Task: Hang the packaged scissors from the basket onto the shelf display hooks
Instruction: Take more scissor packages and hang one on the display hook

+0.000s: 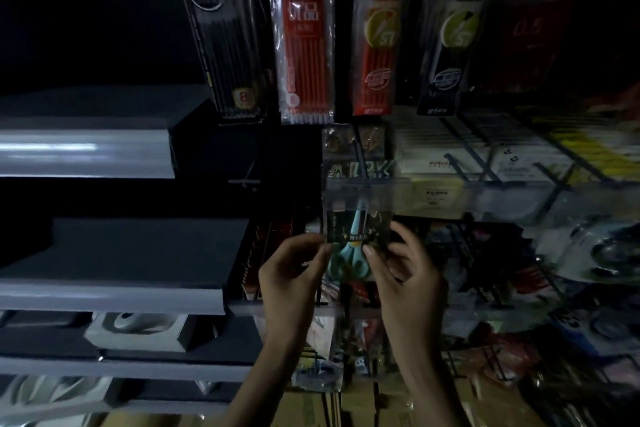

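Observation:
A clear packet of scissors (356, 236) with teal handles and a dark label card is held upright in front of the shelves, its top just under a clear shelf rail (360, 191). My left hand (294, 270) pinches the packet's left edge. My right hand (405, 270) pinches its right edge, thumb on the front. A thin black display hook (247, 180) juts out from the dark panel up and to the left of the packet. The basket is out of view.
Hanging packs of pens and refills (304, 55) fill the upper rows. Wire-divided shelves of boxed goods (502, 163) run to the right. Grey shelf boards (104, 291) stick out on the left. Cardboard boxes (311, 409) sit low down. The scene is dim.

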The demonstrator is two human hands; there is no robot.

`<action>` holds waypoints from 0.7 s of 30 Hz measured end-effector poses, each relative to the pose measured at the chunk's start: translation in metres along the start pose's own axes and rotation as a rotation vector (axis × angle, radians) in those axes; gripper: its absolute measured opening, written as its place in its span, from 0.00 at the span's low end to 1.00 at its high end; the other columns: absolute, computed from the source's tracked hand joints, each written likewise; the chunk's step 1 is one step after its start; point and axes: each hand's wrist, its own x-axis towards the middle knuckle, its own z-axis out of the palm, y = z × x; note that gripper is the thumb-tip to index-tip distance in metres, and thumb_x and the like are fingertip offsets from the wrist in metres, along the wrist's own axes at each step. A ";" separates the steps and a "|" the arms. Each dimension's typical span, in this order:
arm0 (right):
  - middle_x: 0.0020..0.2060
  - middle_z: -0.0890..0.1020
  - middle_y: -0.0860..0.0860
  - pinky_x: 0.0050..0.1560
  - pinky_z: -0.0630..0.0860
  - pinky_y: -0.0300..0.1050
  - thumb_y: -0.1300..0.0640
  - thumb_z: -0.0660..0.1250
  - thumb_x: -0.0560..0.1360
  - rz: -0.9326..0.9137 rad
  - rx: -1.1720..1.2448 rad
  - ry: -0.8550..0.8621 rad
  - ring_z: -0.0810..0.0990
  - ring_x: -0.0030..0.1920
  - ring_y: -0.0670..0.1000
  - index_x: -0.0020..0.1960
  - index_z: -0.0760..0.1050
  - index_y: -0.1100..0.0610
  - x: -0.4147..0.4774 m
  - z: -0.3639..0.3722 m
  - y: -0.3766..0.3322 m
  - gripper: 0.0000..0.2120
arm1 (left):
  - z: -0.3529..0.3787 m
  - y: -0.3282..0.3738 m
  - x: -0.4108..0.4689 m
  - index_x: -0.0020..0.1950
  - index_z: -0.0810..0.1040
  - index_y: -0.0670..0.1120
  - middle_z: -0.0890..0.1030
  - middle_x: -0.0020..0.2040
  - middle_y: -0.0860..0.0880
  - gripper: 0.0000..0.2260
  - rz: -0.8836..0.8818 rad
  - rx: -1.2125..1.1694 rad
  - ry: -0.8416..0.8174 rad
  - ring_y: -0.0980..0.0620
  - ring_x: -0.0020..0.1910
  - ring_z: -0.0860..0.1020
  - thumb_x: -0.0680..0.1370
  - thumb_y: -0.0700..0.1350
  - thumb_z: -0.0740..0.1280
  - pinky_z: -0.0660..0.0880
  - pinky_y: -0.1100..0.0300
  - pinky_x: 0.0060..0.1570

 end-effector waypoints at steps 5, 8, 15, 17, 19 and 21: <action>0.51 0.85 0.46 0.45 0.80 0.37 0.50 0.76 0.75 0.022 0.048 0.010 0.84 0.48 0.41 0.70 0.77 0.47 0.012 0.010 -0.001 0.24 | 0.009 -0.005 0.012 0.50 0.87 0.47 0.88 0.46 0.49 0.04 -0.012 -0.038 0.059 0.49 0.49 0.87 0.75 0.41 0.77 0.83 0.53 0.50; 0.52 0.85 0.47 0.45 0.81 0.40 0.50 0.76 0.75 0.020 0.050 0.026 0.84 0.48 0.41 0.70 0.77 0.49 0.021 0.017 0.000 0.24 | 0.014 -0.006 0.020 0.49 0.87 0.48 0.88 0.46 0.49 0.04 -0.027 -0.048 0.083 0.50 0.49 0.87 0.76 0.40 0.77 0.83 0.53 0.50; 0.50 0.85 0.45 0.48 0.83 0.50 0.46 0.76 0.74 0.044 0.047 0.031 0.84 0.46 0.43 0.66 0.79 0.51 0.041 0.028 0.006 0.22 | 0.024 -0.010 0.034 0.50 0.87 0.47 0.88 0.47 0.48 0.03 -0.054 -0.073 0.094 0.48 0.49 0.86 0.78 0.40 0.76 0.83 0.47 0.52; 0.51 0.83 0.44 0.48 0.81 0.46 0.47 0.76 0.74 0.055 0.069 0.026 0.83 0.47 0.42 0.64 0.77 0.47 0.042 0.030 0.008 0.19 | 0.025 -0.013 0.034 0.51 0.87 0.48 0.88 0.47 0.49 0.03 -0.082 -0.068 0.093 0.49 0.50 0.86 0.78 0.42 0.76 0.84 0.47 0.53; 0.52 0.82 0.43 0.47 0.78 0.39 0.49 0.76 0.75 0.052 0.095 0.009 0.81 0.50 0.40 0.59 0.72 0.37 0.040 0.029 0.009 0.18 | 0.024 -0.018 0.033 0.52 0.87 0.49 0.88 0.48 0.50 0.03 -0.091 -0.037 0.069 0.51 0.51 0.86 0.79 0.43 0.75 0.84 0.47 0.54; 0.53 0.81 0.42 0.48 0.76 0.34 0.50 0.75 0.76 0.044 0.107 -0.014 0.80 0.52 0.38 0.60 0.70 0.36 0.037 0.027 0.012 0.20 | 0.024 -0.019 0.031 0.53 0.87 0.50 0.88 0.49 0.53 0.04 -0.087 0.002 0.046 0.53 0.52 0.86 0.80 0.43 0.74 0.84 0.48 0.55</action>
